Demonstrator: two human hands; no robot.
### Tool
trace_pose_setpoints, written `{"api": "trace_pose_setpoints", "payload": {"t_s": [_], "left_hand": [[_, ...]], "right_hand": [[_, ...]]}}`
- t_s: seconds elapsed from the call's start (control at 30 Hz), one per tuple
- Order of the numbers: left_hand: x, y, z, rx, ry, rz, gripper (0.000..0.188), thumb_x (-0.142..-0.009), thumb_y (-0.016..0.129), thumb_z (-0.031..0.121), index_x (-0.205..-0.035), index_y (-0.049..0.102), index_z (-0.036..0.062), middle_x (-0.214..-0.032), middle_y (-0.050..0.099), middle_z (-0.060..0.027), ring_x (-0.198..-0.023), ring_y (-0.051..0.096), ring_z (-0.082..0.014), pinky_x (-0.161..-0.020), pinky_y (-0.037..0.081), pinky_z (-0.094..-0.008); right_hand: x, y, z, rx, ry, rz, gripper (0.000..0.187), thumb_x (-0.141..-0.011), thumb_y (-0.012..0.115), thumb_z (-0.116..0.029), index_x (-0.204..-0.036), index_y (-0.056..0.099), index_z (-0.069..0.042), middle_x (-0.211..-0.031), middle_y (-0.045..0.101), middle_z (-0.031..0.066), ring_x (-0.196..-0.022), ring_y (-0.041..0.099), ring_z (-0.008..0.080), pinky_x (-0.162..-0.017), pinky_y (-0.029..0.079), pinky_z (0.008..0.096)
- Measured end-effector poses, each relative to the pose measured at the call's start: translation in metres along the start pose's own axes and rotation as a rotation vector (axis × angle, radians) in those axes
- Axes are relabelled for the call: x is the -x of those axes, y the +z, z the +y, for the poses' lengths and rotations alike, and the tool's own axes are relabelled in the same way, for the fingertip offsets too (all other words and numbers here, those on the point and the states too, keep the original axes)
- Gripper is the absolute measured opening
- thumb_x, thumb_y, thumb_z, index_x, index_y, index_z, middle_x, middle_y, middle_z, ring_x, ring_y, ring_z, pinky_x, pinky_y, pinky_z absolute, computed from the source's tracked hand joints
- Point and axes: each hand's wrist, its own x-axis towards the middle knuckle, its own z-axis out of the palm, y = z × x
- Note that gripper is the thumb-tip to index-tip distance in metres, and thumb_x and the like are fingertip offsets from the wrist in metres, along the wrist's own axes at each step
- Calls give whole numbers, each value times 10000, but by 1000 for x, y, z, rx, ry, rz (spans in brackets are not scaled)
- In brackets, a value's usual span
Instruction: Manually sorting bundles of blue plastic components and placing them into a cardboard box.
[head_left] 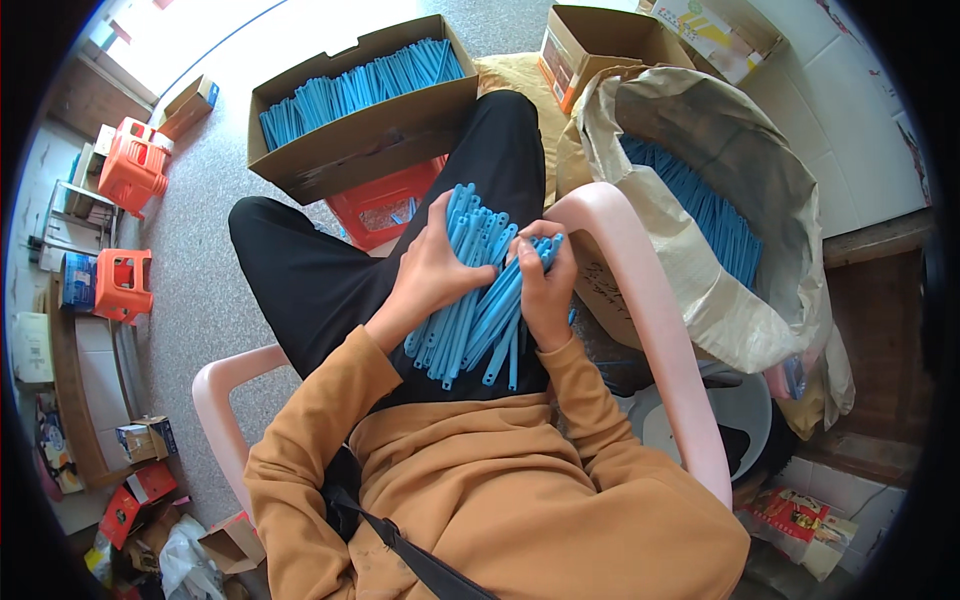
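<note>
Over my lap I hold a thick bunch of flat blue plastic sticks (pixel 457 325), several with small holes near their ends. My left hand (pixel 430 262) wraps round the larger part of the bunch, thumb across the front. A smaller cluster is gripped in my right hand (pixel 545 290), its fingers curled over the upper ends. The two clusters touch and fan apart toward their lower ends. Beyond my knees, a long cardboard box (pixel 365 150) filled with rows of similar blue sticks rests above a red plastic stool (pixel 385 205).
On the right a large woven sack (pixel 720 310) gapes, with more blue sticks inside. Behind it stands an open carton (pixel 610 45). A pink chair armrest (pixel 650 300) rises beside my right arm; a pale basin (pixel 745 410) sits below it. Orange stools (pixel 130 165) stand at the far left.
</note>
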Motion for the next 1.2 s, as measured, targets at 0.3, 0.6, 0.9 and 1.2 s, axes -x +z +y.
{"api": "trace_pose_setpoints", "payload": {"t_s": [0.3, 0.6, 0.9, 1.2], "left_hand": [[-2, 0, -2, -80, 3, 24, 938, -541, 696, 290, -1310, 212, 59, -1005, 554, -258, -934, 558, -397, -838, 435, -407], [3, 4, 11, -269, 15, 12, 1007, -574, 754, 406, -1343, 169, 119, -908, 546, -252, -846, 563, -436, -730, 454, -465], [-4, 3, 9, -258, -61, 7, 1005, -550, 752, 309, -1344, 172, 103, -929, 536, -245, -842, 568, -422, -745, 465, -458], [14, 6, 19, -293, 5, -21, 1066, -538, 775, 389, -1359, 138, 151, -996, 488, -272, -835, 563, -452, -700, 479, -467]], "right_hand": [[-38, 0, -33, -295, 46, 113, 157, -816, 480, -110, -957, 446, -51, -643, 473, 39, -502, 419, 72, -442, 361, 183], [-86, 28, -113, -109, -597, -196, 137, -815, 504, -83, -939, 470, -35, -604, 513, 46, -524, 466, 59, -480, 374, 186], [-105, 38, -128, -135, -479, -9, 130, -805, 538, -108, -914, 513, -42, -612, 545, 39, -512, 481, 66, -501, 389, 173], [-59, 18, -96, 31, -542, 123, 205, -726, 624, 12, -886, 506, -37, -677, 511, 27, -574, 473, 54, -495, 373, 163]]}}
